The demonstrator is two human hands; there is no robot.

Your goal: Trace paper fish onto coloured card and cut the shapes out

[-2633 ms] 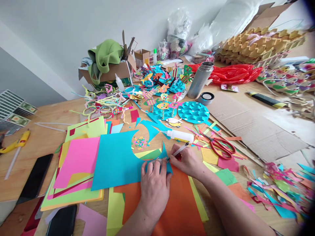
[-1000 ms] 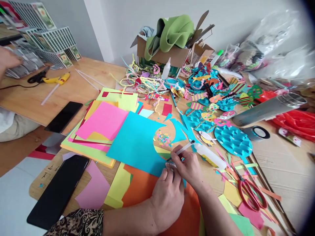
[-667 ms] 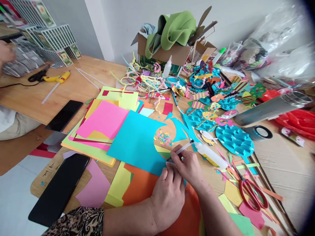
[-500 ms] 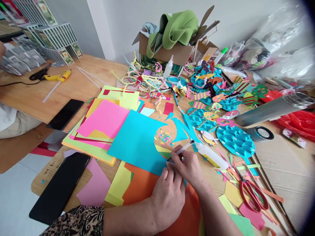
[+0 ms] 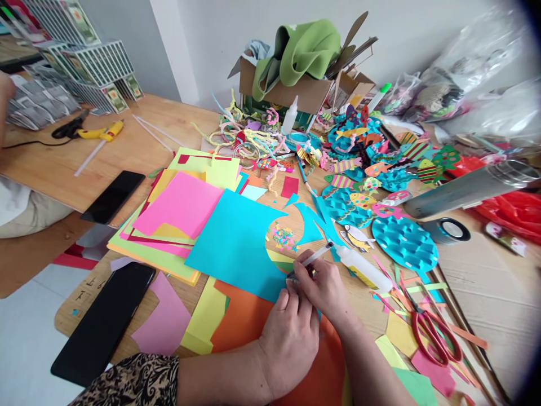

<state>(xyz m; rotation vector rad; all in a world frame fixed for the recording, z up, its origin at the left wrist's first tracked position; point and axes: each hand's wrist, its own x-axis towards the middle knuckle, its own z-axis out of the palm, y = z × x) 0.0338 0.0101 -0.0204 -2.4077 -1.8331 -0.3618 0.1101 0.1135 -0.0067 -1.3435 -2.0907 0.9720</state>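
Observation:
My right hand [image 5: 323, 285] is closed around a slim white pen [image 5: 316, 255], its dark upper end pointing up to the right; its writing tip is hidden. Beside it and partly beneath lies my left hand [image 5: 291, 338], fingers curled and pressed down over a small dark shiny thing [image 5: 291, 277], mostly covered. Both hands rest at the lower right corner of a blue paper sheet [image 5: 236, 242] that has a rounded piece cut from its right side. Under the wrists is orange paper [image 5: 240, 318]. A white glue bottle [image 5: 366, 269] lies just right of my right hand.
Coloured paper sheets [image 5: 177, 206] are stacked at left, near two black phones [image 5: 103, 324]. Red-handled scissors [image 5: 435, 335] lie among scraps at right. Blue discs [image 5: 406, 242], paper fish and a steel flask [image 5: 469, 189] stand beyond. A glue gun [image 5: 101, 132] lies far left, near another person's hand [image 5: 5, 96].
My hands and the pen hold almost the same place. At the far left edge, another person's hand has come further into view.

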